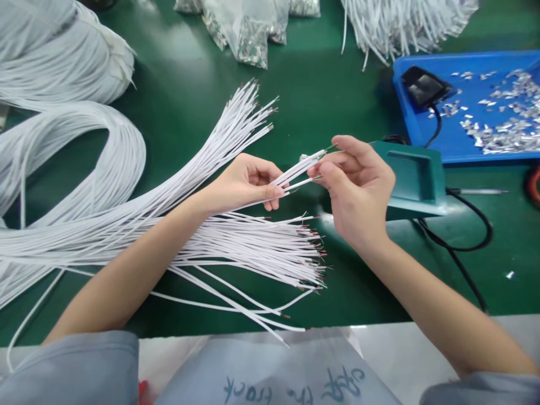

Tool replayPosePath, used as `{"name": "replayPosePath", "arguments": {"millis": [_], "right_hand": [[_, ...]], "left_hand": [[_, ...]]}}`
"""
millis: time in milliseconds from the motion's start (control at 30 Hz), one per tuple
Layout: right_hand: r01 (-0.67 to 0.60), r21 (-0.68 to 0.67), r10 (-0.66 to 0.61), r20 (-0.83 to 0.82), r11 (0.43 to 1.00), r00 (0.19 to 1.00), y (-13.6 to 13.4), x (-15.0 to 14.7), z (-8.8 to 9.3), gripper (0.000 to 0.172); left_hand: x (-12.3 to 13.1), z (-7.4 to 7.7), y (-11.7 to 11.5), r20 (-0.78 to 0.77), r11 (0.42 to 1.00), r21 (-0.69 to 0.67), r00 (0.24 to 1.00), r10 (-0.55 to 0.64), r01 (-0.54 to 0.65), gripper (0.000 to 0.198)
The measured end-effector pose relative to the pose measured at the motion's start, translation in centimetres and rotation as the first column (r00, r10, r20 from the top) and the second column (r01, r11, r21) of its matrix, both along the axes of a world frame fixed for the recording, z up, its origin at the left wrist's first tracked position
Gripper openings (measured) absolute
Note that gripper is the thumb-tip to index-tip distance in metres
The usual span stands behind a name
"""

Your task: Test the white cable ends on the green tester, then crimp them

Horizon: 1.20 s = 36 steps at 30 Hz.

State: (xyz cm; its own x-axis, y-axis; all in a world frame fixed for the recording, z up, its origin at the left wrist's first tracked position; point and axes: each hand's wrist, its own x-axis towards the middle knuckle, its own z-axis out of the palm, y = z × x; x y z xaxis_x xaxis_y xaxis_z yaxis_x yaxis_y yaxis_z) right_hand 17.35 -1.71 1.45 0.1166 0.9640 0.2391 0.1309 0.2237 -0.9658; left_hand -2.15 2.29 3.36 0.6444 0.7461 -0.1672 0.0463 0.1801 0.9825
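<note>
My left hand (248,183) is closed in a pinch on a few thin white cables (295,171) near their stripped ends. My right hand (356,188) is closed on the tips of those same cables, thumb and fingers pressed together, with a thin green wire end poking out above. Both hands hover over the green table (337,112). Below them lies a fanned bundle of white cables (253,244) with bare coloured tips. A second fan of cables (228,132) spreads up and right behind my left hand.
A teal tool box (415,180) with a black cord (464,244) sits just right of my right hand. A blue tray (485,126) holds small metal bits and a black device (424,85). Coiled white cable (63,62) fills the left; bags of parts (248,28) lie at the top.
</note>
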Motion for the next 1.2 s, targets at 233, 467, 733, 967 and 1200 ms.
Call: {"name": "replayPosePath", "arguments": {"millis": [233, 467, 733, 967, 1200], "right_hand": [[-0.014, 0.008, 0.014, 0.059, 1.0, 0.998, 0.0, 0.1, 0.1, 0.026], [-0.048, 0.07, 0.043, 0.07, 0.996, 0.997, -0.1, 0.0, 0.0, 0.03], [-0.054, 0.007, 0.053, 0.076, 0.999, 0.996, -0.3, -0.1, 0.2, 0.031], [-0.146, -0.006, 0.146, -0.014, 0.989, 0.989, -0.5, -0.4, 0.4, 0.036], [-0.118, -0.033, 0.119, 0.043, 0.993, 0.992, -0.6, -0.6, -0.3, 0.038]], "left_hand": [[-0.1, -0.3, 0.0, 0.041, 1.0, -0.012, 0.999, -0.015, 0.015, 0.027], [-0.1, -0.1, -0.1, 0.014, 0.999, -0.015, 0.999, -0.04, 0.04, 0.027], [0.2, -0.8, 0.0, 0.051, 0.994, 0.103, 0.998, 0.032, -0.037, 0.037], [0.6, -1.2, -0.4, 0.093, 0.975, 0.175, 0.989, 0.118, -0.133, 0.036], [1.1, -1.0, -0.5, 0.03, 0.946, 0.287, 0.988, 0.149, -0.151, 0.041]]}}
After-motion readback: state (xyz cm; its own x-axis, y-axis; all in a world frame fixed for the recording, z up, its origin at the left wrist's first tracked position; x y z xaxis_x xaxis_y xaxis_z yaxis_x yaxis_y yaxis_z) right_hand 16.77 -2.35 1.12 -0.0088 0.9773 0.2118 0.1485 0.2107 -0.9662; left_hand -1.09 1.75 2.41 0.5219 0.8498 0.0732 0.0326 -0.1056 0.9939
